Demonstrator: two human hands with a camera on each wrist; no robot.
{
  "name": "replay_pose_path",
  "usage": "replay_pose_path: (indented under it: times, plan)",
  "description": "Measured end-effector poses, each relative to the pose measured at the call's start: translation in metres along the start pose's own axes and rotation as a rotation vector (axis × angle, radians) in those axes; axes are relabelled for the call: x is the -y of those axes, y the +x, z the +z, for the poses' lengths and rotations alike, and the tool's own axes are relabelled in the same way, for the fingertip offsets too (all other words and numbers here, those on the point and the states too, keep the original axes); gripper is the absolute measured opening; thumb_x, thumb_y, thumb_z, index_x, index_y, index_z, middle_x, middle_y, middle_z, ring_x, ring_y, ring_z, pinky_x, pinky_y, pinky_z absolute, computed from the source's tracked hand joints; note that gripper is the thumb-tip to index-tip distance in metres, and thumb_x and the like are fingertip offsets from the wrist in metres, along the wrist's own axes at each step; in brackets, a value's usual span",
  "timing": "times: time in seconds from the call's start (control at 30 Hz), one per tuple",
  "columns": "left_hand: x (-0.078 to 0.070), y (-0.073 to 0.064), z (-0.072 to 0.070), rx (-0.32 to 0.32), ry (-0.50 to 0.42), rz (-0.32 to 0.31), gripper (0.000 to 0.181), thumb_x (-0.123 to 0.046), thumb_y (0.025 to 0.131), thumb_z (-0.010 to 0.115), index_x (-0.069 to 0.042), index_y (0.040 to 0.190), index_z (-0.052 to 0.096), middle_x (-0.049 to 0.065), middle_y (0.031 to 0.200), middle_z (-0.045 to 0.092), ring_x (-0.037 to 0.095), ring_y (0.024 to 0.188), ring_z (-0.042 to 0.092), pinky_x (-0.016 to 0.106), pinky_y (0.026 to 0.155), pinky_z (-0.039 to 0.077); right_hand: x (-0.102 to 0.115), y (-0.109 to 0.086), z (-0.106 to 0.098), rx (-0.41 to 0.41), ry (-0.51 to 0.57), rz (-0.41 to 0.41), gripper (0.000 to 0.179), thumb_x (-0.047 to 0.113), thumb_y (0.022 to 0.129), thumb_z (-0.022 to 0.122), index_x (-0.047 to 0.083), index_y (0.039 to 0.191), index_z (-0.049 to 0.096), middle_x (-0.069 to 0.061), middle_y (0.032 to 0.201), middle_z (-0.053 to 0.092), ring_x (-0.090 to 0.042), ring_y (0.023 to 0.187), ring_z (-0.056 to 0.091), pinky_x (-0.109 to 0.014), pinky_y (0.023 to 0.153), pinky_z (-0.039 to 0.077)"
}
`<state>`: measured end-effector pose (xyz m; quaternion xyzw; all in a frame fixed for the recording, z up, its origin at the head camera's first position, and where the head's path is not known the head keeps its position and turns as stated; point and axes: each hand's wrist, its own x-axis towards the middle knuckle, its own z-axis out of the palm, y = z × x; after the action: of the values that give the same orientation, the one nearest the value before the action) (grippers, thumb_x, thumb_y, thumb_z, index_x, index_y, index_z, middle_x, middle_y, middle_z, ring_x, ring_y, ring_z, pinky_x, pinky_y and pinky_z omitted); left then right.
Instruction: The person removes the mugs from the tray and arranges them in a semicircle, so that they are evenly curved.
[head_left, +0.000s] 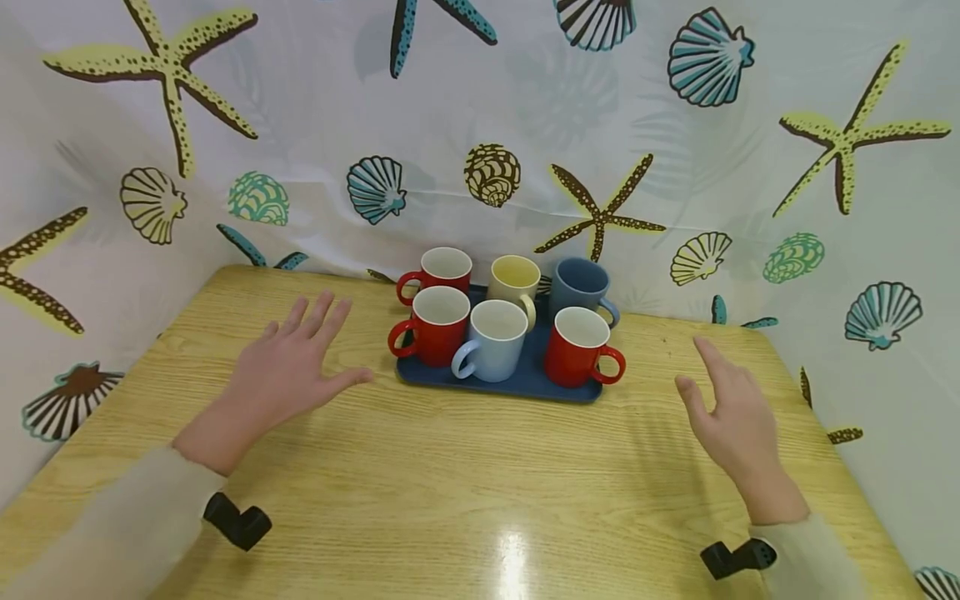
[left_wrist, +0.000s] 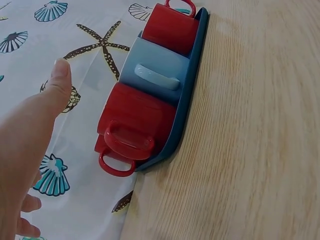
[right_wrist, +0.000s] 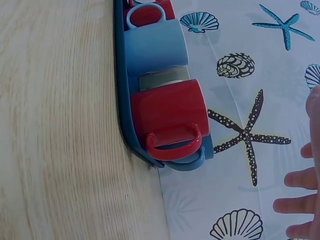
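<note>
On a dark blue tray stand several mugs in two rows. The front row has a red mug at left, a light blue mug in the middle and another red mug at right. Behind them are a red mug, a cream mug with a yellow inside, and a darker blue mug. My left hand, fingers spread, hovers left of the tray and touches nothing. To the tray's right, my right hand is held in the air with nothing in it.
The tray sits at the back of a light wooden table. Directly behind it hangs a white cloth printed with shells and starfish, which also runs along both sides. Each sleeve carries a small black wrist camera.
</note>
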<state>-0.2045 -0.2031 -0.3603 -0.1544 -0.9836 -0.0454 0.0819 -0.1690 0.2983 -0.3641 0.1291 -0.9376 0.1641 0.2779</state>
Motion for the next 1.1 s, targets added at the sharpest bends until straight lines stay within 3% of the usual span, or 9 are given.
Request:
replay_pose_path:
  times: [0.1,0.17,0.3,0.4,0.53,0.7,0.87,1.1]
  plan:
    - [-0.003,0.005,0.004,-0.022,-0.047,-0.011,0.099,-0.078,0.079,0.036,-0.008,0.147,0.024,0.02,0.149,0.024,0.045,0.131,0.026,0.062,0.096,0.032,0.001,0.002,0.003,-0.054,0.067,0.025,0.048,0.033,0.097,0.049,0.009,0.138,0.044,-0.023,0.117,0.058,-0.042,0.099,0.054,-0.058,0.074,0.043]
    - [-0.005,0.008,0.007,-0.045,-0.079,-0.024,0.096,-0.077,0.079,0.039,-0.006,0.144,0.032,0.021,0.145,0.031,0.044,0.127,0.034,0.057,0.085,0.044,0.001,0.005,0.005,-0.068,0.126,0.045,0.045,0.029,0.097,0.048,0.007,0.136,0.046,-0.022,0.118,0.058,-0.041,0.1,0.055,-0.058,0.076,0.043]
    - [-0.008,0.013,0.012,-0.065,-0.133,-0.048,0.092,-0.076,0.079,0.041,-0.005,0.138,0.042,0.022,0.137,0.043,0.041,0.119,0.046,0.052,0.066,0.052,-0.001,0.009,0.013,-0.094,0.233,0.082,0.039,0.023,0.097,0.049,0.005,0.132,0.049,-0.019,0.117,0.06,-0.035,0.096,0.058,-0.053,0.076,0.046]
    - [-0.009,0.016,0.015,-0.042,-0.177,-0.065,0.088,-0.073,0.081,0.043,-0.006,0.138,0.042,0.022,0.136,0.044,0.04,0.118,0.047,0.055,0.075,0.049,-0.002,0.011,0.019,-0.087,0.292,0.127,0.038,0.022,0.097,0.049,0.006,0.132,0.049,-0.017,0.112,0.062,-0.029,0.089,0.06,-0.037,0.076,0.049]
    - [-0.008,0.023,0.021,-0.022,-0.25,-0.079,0.083,-0.07,0.082,0.047,-0.008,0.137,0.042,0.02,0.136,0.045,0.04,0.118,0.047,0.055,0.081,0.047,-0.003,0.015,0.024,0.052,0.352,0.246,0.046,0.034,0.098,0.044,0.01,0.137,0.044,-0.018,0.111,0.061,-0.028,0.086,0.059,-0.028,0.067,0.047]
    - [-0.005,0.034,0.035,-0.016,-0.356,-0.106,0.086,-0.073,0.08,0.044,-0.006,0.133,0.047,0.02,0.131,0.05,0.039,0.116,0.048,0.055,0.09,0.041,-0.005,0.018,0.032,0.268,0.423,0.385,0.06,0.051,0.095,0.04,0.014,0.142,0.035,-0.021,0.112,0.059,-0.035,0.089,0.062,-0.037,0.066,0.049]
    - [-0.002,0.043,0.048,-0.003,-0.453,-0.117,0.085,-0.072,0.079,0.049,-0.006,0.133,0.048,0.017,0.133,0.05,0.037,0.12,0.045,0.054,0.096,0.037,-0.007,0.019,0.041,0.32,0.5,0.443,0.061,0.052,0.094,0.041,0.012,0.141,0.037,-0.023,0.11,0.06,-0.036,0.089,0.063,-0.04,0.071,0.051]
    - [0.006,0.052,0.071,0.019,-0.645,-0.063,0.082,-0.057,0.081,0.061,-0.004,0.139,0.038,0.015,0.14,0.041,0.036,0.126,0.039,0.053,0.099,0.035,-0.01,0.019,0.054,0.376,0.577,0.457,0.059,0.049,0.095,0.043,0.009,0.138,0.039,-0.026,0.107,0.06,-0.038,0.085,0.063,-0.047,0.073,0.051]
